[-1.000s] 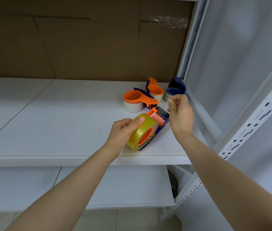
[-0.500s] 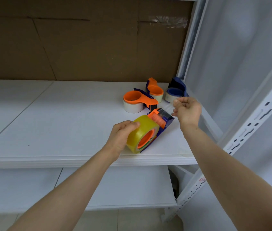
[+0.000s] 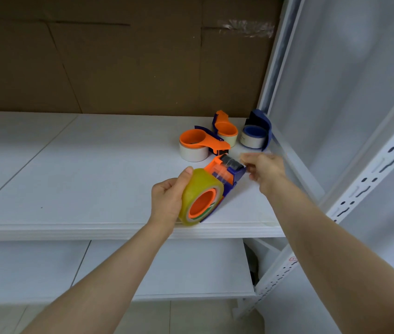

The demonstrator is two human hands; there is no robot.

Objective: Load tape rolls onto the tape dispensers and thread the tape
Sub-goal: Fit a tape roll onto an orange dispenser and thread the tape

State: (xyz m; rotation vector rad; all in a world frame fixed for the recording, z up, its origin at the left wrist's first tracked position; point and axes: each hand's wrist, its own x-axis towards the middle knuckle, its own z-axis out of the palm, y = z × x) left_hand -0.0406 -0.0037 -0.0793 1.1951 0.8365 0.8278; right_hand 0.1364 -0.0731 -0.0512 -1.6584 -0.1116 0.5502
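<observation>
A yellowish clear tape roll (image 3: 197, 185) sits on the orange hub of a blue and orange dispenser (image 3: 235, 174), which lies tilted near the front edge of the white shelf (image 3: 82, 177). My left hand (image 3: 167, 201) grips the roll from the left, thumb on top. A strip of clear tape runs from the roll over the orange plate toward the blue cutter end. My right hand (image 3: 267, 168) is blurred right at that cutter end, fingers curled. Whether it pinches the tape end cannot be made out.
Behind stand three more loaded dispensers: an orange one with a white roll (image 3: 194, 147), another orange one (image 3: 226, 128) and a blue one (image 3: 255, 135). A perforated white upright (image 3: 372, 177) rises at the right. Brown cardboard (image 3: 119, 68) backs the shelf, with a lower shelf (image 3: 167, 266) below.
My right hand drew away to the right from the dispenser, then came back down to its cutter end. My left hand kept its grip on the roll, which tilted slightly.
</observation>
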